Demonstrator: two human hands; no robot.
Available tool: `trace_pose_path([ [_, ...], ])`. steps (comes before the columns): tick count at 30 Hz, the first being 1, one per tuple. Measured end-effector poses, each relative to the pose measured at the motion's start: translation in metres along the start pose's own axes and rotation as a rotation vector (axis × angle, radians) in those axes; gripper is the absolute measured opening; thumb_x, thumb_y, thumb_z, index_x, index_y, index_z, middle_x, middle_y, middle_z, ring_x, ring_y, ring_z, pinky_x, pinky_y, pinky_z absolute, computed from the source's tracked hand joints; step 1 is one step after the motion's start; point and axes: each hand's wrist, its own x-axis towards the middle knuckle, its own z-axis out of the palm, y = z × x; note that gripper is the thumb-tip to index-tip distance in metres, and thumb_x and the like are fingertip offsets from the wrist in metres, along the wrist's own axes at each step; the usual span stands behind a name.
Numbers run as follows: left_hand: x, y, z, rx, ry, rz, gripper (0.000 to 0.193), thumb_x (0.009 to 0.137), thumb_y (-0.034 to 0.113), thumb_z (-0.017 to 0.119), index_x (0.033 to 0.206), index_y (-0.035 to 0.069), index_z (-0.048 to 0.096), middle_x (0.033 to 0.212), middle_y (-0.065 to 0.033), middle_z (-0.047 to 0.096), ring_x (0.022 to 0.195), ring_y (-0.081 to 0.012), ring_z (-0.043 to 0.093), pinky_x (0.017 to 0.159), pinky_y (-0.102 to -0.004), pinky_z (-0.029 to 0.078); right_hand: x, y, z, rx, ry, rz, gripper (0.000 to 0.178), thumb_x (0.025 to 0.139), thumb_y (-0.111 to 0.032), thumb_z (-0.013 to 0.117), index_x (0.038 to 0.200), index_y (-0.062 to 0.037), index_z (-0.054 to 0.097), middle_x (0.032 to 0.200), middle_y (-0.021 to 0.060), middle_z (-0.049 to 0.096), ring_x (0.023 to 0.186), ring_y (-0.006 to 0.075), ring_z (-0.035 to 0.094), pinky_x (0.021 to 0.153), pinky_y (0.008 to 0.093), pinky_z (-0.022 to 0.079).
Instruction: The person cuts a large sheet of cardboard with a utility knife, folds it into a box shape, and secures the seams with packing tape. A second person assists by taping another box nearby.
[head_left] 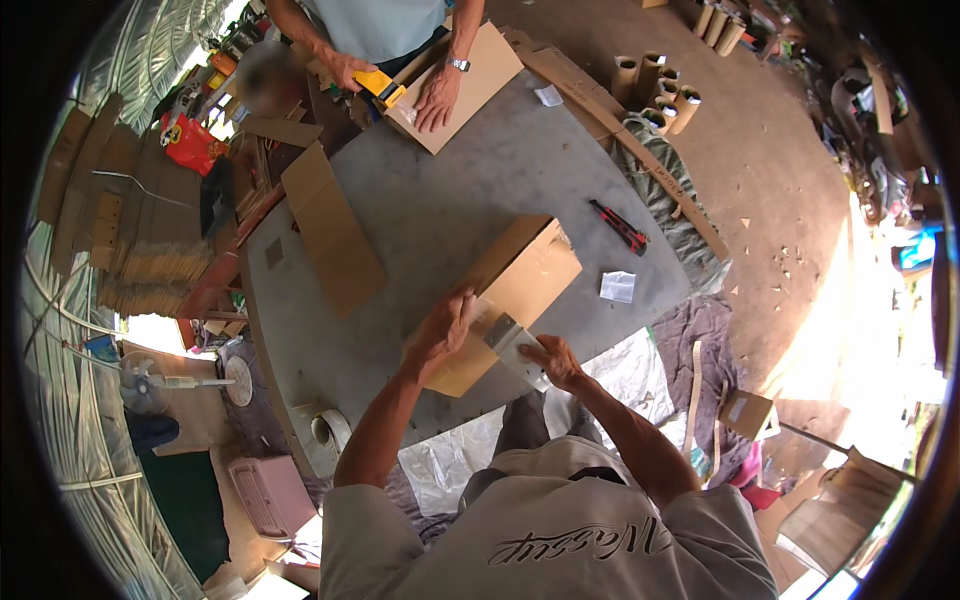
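Observation:
A long brown cardboard box point(527, 270) lies slantwise on the grey table in front of me. My left hand point(450, 322) grips its near left part, fingers bent against the cardboard. In my right hand point(553, 361) is a pale grey-and-white tool that looks like a tape dispenser point(516, 350), closed in my fingers and held against the box's near right side. Part of the tool is hidden by the hand. Beyond the box's far right end lie a red-and-black utility knife point(620, 227) and a small clear plastic piece point(617, 287).
Across the grey table point(420, 190), a co-worker holds a yellow tape dispenser point(381, 88) on another cardboard box point(470, 85). A flat cardboard sheet point(333, 230) lies left, a tape roll point(328, 430) at the near left corner. Cardboard tubes point(660, 95) stand on the floor at far right.

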Motion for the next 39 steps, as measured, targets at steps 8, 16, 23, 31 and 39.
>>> trace_pose_path([
  [8,0.003,0.022,-0.022,-0.645,0.098,-0.059,0.048,0.098,0.018,0.05,0.142,-0.003,0.047,0.153,-0.0162,0.042,0.143,-0.031,0.037,0.119,-0.0444,0.029,-0.017,0.051,0.002,-0.139,0.046,-0.073,0.052,0.089,-0.052,0.062,0.087,-0.0013,0.07,0.083,0.0183,0.065,0.076,0.0319,0.064,0.07,0.0451,0.046],
  [16,-0.001,0.058,-0.042,0.666,-0.257,0.517,0.055,0.098,0.02,0.04,0.148,-0.001,0.041,0.16,-0.0134,0.033,0.151,-0.0258,0.024,0.123,-0.0459,0.02,0.009,0.071,0.013,-0.372,0.043,0.06,0.061,0.088,-0.06,0.061,0.095,-0.0002,0.072,0.096,0.0274,0.068,0.096,0.042,0.067,0.083,0.0485,0.049],
  [23,-0.013,0.061,-0.021,0.999,-0.217,0.562,0.058,0.098,0.023,0.041,0.15,-0.002,0.039,0.159,-0.0122,0.035,0.151,-0.025,0.024,0.125,-0.0398,0.011,0.009,-0.028,0.013,-0.398,0.185,0.484,0.066,0.081,-0.063,0.065,0.104,-0.0012,0.074,0.106,0.0225,0.072,0.102,0.035,0.069,0.087,0.0438,0.051],
  [31,-0.023,0.049,0.045,0.637,-0.193,0.584,0.053,0.092,0.019,0.048,0.139,-0.005,0.05,0.146,-0.0193,0.049,0.141,-0.0322,0.04,0.12,-0.0479,0.024,-0.003,-0.034,0.037,-0.748,0.278,0.494,0.056,0.081,-0.05,0.063,0.11,-0.0036,0.074,0.114,0.0203,0.071,0.112,0.0357,0.067,0.095,0.0471,0.051],
  [39,-0.009,0.108,-0.066,0.063,0.158,0.204,0.058,0.09,0.014,0.064,0.142,-0.004,0.047,0.146,-0.0271,0.043,0.135,-0.0398,0.044,0.113,-0.0525,0.033,-0.076,0.038,-0.072,-0.699,0.615,0.514,0.06,0.083,-0.059,0.064,0.095,0.0,0.071,0.091,0.0239,0.07,0.087,0.0395,0.069,0.078,0.0499,0.052],
])
